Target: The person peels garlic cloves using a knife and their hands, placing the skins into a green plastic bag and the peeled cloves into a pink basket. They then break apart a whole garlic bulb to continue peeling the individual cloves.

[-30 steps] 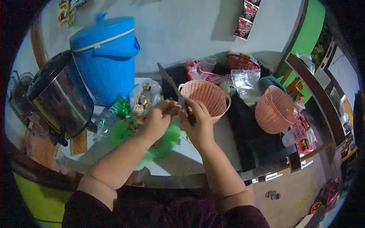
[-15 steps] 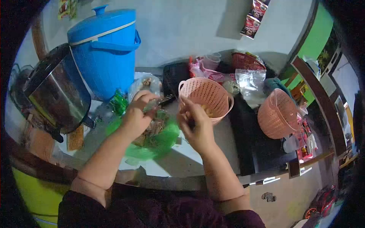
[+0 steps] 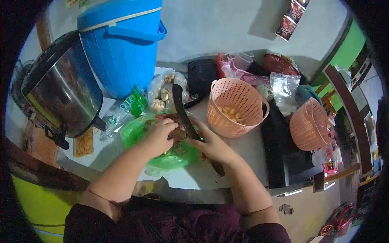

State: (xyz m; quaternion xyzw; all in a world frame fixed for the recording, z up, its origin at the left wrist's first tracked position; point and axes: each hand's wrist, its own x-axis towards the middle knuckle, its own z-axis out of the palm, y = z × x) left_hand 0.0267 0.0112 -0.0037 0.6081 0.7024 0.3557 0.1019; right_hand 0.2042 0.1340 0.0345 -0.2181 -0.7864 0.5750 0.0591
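So, right hand (image 3: 214, 146) wrapped round the dark knife (image 3: 183, 115), tip at eleven o'clock; left hand (image 3: 156, 139), nine o'clock of it, fingers curled over the green bag (image 3: 172, 162), grip impossible to tell; pink basket (image 3: 240, 128) at one.

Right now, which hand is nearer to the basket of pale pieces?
Right. The right hand, holding the knife, is just in front of the basket; the left hand is farther, at the green bag.
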